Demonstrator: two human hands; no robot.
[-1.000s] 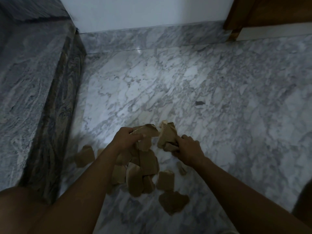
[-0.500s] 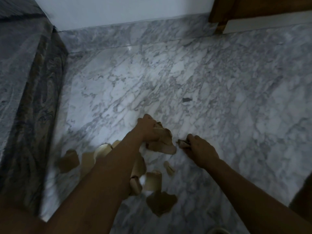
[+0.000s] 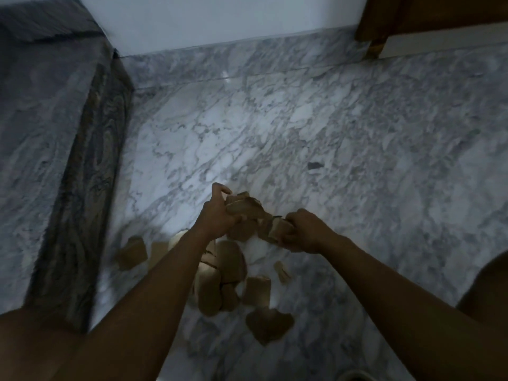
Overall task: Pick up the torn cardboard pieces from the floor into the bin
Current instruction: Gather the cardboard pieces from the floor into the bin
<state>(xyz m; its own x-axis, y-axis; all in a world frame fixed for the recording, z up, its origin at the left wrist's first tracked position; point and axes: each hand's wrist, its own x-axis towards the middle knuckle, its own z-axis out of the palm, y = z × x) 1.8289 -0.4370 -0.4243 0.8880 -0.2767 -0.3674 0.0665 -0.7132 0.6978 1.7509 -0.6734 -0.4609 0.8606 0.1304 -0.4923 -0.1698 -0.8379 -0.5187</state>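
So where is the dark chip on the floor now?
In the head view, the dark chip lies on bare marble floor, right of centre, beyond the right hand.

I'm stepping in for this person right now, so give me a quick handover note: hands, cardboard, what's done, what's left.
Left hand: shut on a bunch of cardboard pieces.
Right hand: shut on a smaller piece.
Floor: a pile lies under the left forearm, with loose scraps to its left and right.
Bin: not in view.
Done: some pieces gathered in both hands; nothing shown binned.
Left: bin the held pieces, then collect the rest.
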